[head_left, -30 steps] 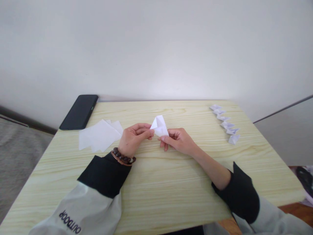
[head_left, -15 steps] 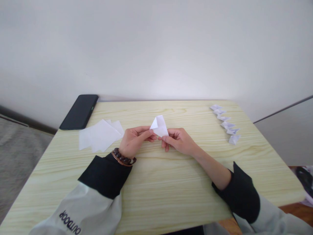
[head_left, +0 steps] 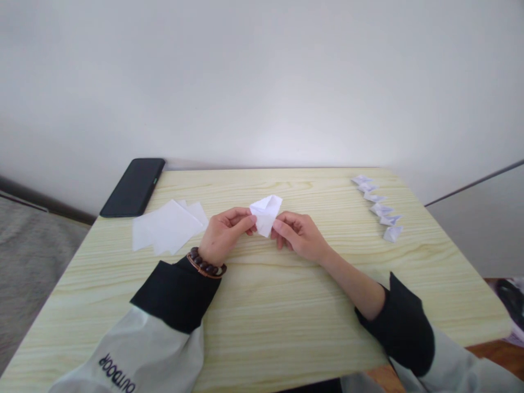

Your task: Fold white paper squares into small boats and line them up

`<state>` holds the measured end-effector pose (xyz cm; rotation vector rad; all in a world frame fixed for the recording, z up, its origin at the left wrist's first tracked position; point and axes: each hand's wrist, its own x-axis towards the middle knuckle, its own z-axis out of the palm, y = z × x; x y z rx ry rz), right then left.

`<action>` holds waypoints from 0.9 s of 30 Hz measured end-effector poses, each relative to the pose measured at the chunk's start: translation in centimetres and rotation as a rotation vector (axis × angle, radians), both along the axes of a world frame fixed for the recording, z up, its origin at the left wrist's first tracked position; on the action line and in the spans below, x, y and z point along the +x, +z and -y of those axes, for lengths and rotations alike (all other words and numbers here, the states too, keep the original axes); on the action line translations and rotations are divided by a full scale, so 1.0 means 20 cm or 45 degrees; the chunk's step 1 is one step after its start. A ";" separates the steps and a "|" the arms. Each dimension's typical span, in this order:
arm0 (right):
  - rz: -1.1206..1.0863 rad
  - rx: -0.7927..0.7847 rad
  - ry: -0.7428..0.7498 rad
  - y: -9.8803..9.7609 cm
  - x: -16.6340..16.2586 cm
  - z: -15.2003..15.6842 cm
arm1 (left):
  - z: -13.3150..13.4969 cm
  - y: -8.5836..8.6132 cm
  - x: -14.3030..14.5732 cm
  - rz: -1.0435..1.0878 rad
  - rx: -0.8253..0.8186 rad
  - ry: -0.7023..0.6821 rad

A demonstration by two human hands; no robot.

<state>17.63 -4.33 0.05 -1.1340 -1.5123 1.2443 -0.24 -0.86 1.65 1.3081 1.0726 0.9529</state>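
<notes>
A small folded piece of white paper [head_left: 267,213] is held up over the middle of the table, with creases and flaps showing at its top. My left hand [head_left: 227,232] pinches its left edge between thumb and fingers. On the opposite side, my right hand [head_left: 301,234] grips the lower right edge the same way. The fingertips behind the paper are partly hidden. Left of my left hand lie several loose white paper sheets [head_left: 167,226], overlapping in a fan. Over on the right, several small folded paper pieces [head_left: 380,209] sit in a slanting row.
A black phone [head_left: 133,187] lies at the table's back left corner. The pale wood-grain table [head_left: 286,322] meets a white wall [head_left: 262,82] at the back. Grey carpet [head_left: 36,267] shows beyond the left edge.
The folded paper has been turned between my hands; its pointed end now faces down and its creased flaps spread at the top. My fingers have shifted slightly along its edges.
</notes>
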 end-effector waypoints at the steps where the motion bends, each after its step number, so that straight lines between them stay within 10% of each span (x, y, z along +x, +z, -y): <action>1: -0.030 0.029 -0.054 -0.01 0.00 0.00 | 0.00 0.00 0.00 -0.008 -0.001 0.000; 18: 0.411 0.543 -0.307 -0.02 0.00 -0.02 | 0.01 0.02 -0.01 -0.323 0.062 -0.154; 27: 0.239 0.223 -0.306 -0.03 -0.02 -0.02 | 0.02 -0.01 -0.01 -0.405 0.100 -0.159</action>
